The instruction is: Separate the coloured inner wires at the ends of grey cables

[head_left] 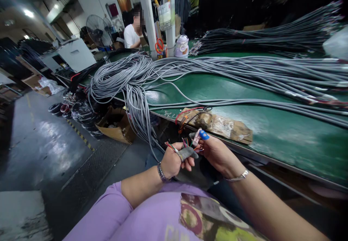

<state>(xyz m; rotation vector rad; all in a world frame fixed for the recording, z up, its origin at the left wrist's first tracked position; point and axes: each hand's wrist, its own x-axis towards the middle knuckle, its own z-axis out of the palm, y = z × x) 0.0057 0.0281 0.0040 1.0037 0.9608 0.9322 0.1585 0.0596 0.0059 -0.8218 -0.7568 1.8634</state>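
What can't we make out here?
All in the head view:
- Pale piece in right hand: partly hidden by blue-covered thumb.
- Colored wires at left hand: too small to count.
- Lower gray cables: cut off by right edge.
- Open carton: contents unclear, in shadow.

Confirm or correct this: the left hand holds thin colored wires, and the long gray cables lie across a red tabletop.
The tabletop is green, not red, as the head view shows. The left hand does hold thin colored wires, and the long gray cables do lie across it.
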